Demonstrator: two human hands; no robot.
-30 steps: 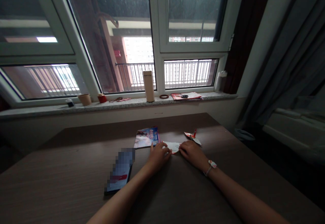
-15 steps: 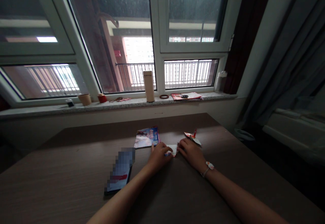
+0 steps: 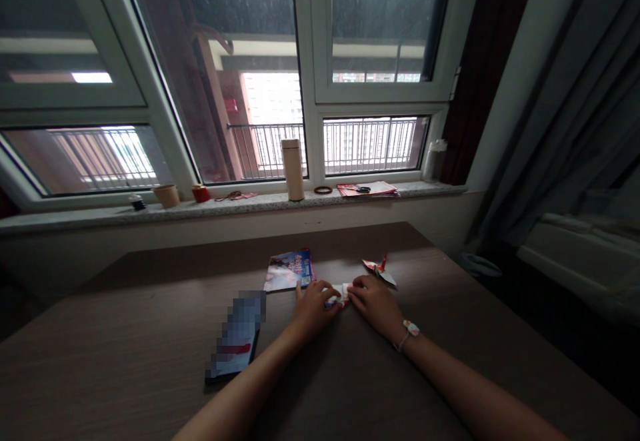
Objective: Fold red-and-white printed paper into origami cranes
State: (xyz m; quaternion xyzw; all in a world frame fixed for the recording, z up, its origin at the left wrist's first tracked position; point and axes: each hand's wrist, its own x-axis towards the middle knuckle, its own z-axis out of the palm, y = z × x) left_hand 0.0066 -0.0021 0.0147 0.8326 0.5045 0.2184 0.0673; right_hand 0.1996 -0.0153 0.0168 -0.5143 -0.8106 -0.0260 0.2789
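A small folded piece of paper (image 3: 339, 294), white with coloured patches, lies on the table between my hands. My left hand (image 3: 315, 306) holds its left side down with bent fingers. At its right edge, the fingers of my right hand (image 3: 374, 300) are closed on the paper; the fingertips partly cover it. Just beyond my right hand sits a folded paper crane (image 3: 380, 269) in red and white. A printed leaflet (image 3: 289, 270) in blue and pink lies past my left hand. To the left of my left forearm rests a phone (image 3: 237, 338), its screen pixelated.
The brown table (image 3: 140, 321) ends at a wall under the window. On the stone sill (image 3: 240, 206) stand a beige flask (image 3: 293, 170), a paper cup (image 3: 167, 196), a red jar (image 3: 201, 192), scissors (image 3: 363, 189) on red papers (image 3: 385, 190) and a clear bottle (image 3: 435, 161).
My right hand has shifted slightly left, closer to my left hand, bringing the paper's right edge inward. The gap between the hands is narrower. The other things stay in place.
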